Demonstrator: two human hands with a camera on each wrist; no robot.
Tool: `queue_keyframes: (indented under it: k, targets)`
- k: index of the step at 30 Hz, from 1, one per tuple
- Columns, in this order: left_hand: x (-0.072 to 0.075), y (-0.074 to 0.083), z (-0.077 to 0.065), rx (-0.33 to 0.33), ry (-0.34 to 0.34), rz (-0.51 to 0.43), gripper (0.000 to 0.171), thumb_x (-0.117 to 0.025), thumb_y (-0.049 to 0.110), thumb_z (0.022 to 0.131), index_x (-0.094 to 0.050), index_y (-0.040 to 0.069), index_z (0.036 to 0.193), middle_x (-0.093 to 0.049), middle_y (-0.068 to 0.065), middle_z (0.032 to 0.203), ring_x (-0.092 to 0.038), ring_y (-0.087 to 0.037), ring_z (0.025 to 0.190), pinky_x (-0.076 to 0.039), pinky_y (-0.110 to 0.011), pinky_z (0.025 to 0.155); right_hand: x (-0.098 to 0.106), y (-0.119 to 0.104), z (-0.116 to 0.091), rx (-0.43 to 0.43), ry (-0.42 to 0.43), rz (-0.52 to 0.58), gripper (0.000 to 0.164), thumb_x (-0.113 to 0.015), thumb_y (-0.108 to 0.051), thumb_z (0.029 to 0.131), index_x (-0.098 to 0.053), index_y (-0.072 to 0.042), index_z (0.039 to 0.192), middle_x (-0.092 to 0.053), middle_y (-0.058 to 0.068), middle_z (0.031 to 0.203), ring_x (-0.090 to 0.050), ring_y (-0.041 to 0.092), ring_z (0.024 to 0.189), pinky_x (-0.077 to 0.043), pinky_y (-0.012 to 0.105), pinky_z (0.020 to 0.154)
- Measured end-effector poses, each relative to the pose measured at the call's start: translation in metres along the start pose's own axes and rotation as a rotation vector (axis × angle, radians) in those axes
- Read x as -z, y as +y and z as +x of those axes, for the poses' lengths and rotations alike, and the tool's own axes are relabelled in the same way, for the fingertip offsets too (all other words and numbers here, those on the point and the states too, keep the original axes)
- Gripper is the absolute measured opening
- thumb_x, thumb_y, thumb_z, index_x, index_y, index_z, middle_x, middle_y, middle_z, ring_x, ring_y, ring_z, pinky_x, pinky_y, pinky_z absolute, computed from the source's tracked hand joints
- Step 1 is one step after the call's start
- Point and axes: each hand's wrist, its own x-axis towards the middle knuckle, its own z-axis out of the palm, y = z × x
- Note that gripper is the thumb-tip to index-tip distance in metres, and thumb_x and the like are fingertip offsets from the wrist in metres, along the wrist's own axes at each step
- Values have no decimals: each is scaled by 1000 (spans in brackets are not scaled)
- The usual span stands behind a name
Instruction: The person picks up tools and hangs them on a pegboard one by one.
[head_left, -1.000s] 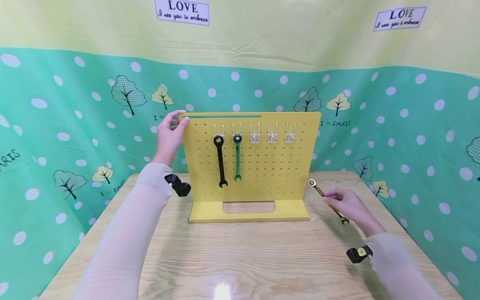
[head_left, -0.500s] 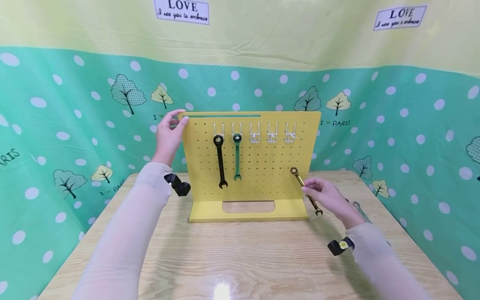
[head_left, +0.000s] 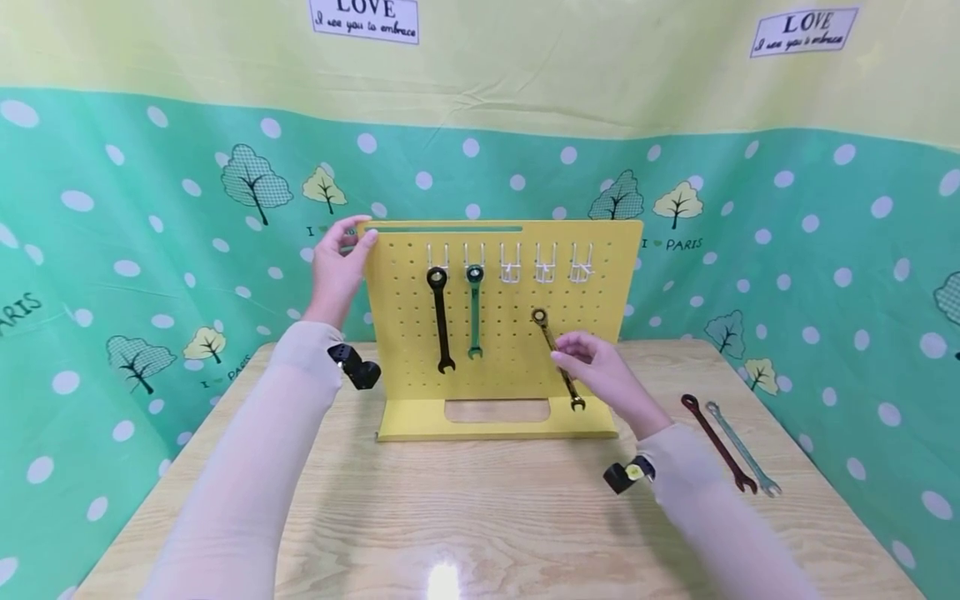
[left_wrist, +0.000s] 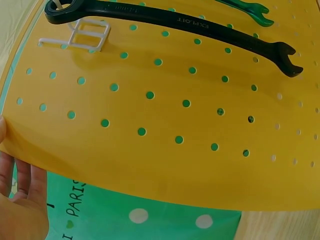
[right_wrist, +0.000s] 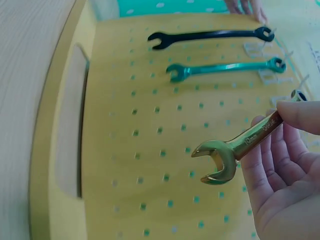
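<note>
My left hand (head_left: 339,268) grips the upper left corner of a yellow pegboard (head_left: 405,350), thumb in front and fingers behind the edge. In my right hand (head_left: 600,371) a gold combination wrench (right_wrist: 245,142) is pinched between thumb and fingers. It slants before the board, ring end up and left, open end down, below the white hooks. A black wrench (head_left: 441,321) and a green wrench (head_left: 475,312) hang by their ring ends from the two leftmost hooks. To their right, three more white wire hooks (head_left: 544,265) bear nothing.
On the wooden table (head_left: 465,517), right of the board, lie a dark red wrench (head_left: 718,443) and a silvery green wrench (head_left: 742,448), side by side. The board's foot (head_left: 495,431) has a cut-out slot. A patterned curtain (head_left: 150,250) encloses the back and sides.
My right hand has carried the gold wrench leftward and up, from beside the board to in front of it. The two wrenches on the table have come into sight. The left hand stays put.
</note>
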Motion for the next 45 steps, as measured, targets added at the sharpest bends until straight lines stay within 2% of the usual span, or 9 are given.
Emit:
queue_keyframes:
  k: [9,19,29,38,45]
  targets:
    - [0,0,1,0,3,6,37,-63,42,97,-62,30,132,-56,-3,120,-57,-18,104,-51,-33,86,-22,-27,19,51,19,85,35,-70,-28,96,-61,-4,120,-64,11,111,-62,25,101,-55,29,85]
    - [0,0,1,9,-3,-5,37,-64,42,96,-62,31,132,-56,-2,120,-57,-17,103,-52,-34,87,-33,-47,34,101,57,135,30,-69,-24,97,-62,-5,118,-66,11,109,-62,24,98,-56,30,81]
    - [0,-2,2,-1,0,-15,36,-65,40,97,-63,30,131,-56,-2,118,-57,-17,101,-51,-33,85,-36,-48,43,95,77,190,32,-68,-22,98,-61,-1,121,-64,12,109,-62,23,96,-56,30,80]
    - [-1,-1,4,-2,-8,-16,36,-65,40,97,-63,30,131,-56,-2,118,-57,-17,100,-51,-33,84,-37,-39,50,68,95,219,29,-68,-17,98,-61,0,121,-65,10,107,-62,19,92,-56,29,78]
    - [-1,-2,3,-11,-4,-16,36,-65,39,97,-63,29,132,-56,-2,116,-56,-16,99,-50,-31,83,-40,-31,55,41,92,219,31,-68,-20,98,-61,-2,122,-64,10,109,-61,20,96,-56,34,84]
